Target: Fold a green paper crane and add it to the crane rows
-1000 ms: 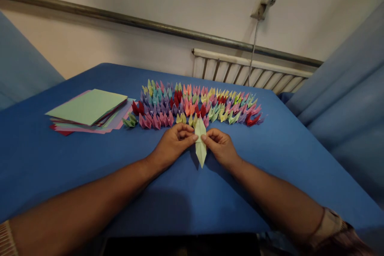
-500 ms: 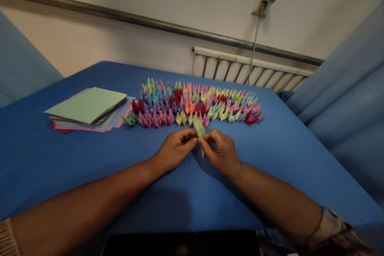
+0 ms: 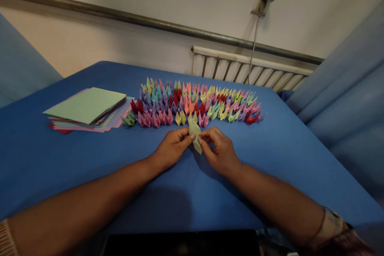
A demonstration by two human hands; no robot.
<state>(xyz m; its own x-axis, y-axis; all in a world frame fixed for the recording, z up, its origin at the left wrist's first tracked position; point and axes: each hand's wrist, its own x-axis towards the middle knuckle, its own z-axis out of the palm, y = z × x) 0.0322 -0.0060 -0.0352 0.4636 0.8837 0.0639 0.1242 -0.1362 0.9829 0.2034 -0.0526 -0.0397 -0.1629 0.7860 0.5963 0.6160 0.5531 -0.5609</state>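
Observation:
Both my hands meet over the blue table (image 3: 270, 160) and pinch a pale green folded paper piece (image 3: 195, 133). My left hand (image 3: 171, 149) grips its left side with thumb and fingers closed. My right hand (image 3: 220, 148) holds its right side, fingers curled over it. The piece is short and tilted, its lower tip pointing down between my hands. Just beyond it stand rows of several small folded paper figures (image 3: 195, 102) in many colours.
A stack of flat coloured paper sheets (image 3: 87, 108), green on top, lies at the left of the table. A radiator (image 3: 249, 70) and a wall rail run behind the table. Blue cloth hangs at the right and left edges.
The green piece was a long upright diamond a second ago. It now looks shorter and tilted, and both hands have closed in more tightly around it.

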